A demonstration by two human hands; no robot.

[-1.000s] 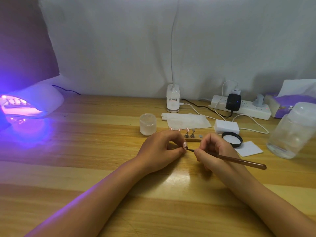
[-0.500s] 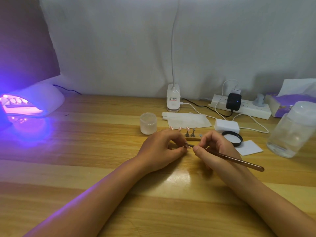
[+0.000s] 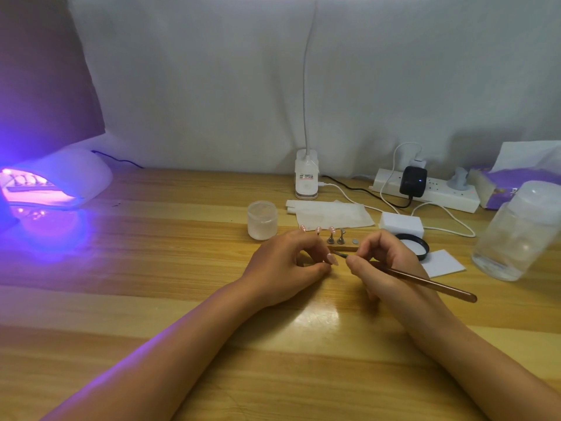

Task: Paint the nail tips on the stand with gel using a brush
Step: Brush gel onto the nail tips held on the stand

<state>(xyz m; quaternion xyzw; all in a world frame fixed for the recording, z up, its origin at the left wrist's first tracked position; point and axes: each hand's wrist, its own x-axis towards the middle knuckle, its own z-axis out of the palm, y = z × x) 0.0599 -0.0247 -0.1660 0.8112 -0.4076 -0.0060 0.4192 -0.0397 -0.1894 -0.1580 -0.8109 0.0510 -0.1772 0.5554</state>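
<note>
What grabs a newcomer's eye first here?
The glowing UV nail lamp at far left, spilling purple light over the wooden table. Then, at centre, the left hand pinches a nail tip while the right hand holds the brush to it, just in front of the stand.

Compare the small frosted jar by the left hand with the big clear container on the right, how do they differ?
The jar is small and stands upright; the container is far larger and looks tilted at the frame's edge. The jar's walls are frosted white; the container's are clear, with a cloudy white top. The jar sits close behind the left hand; the container sits right of the right hand. Both rest on the table.
</note>
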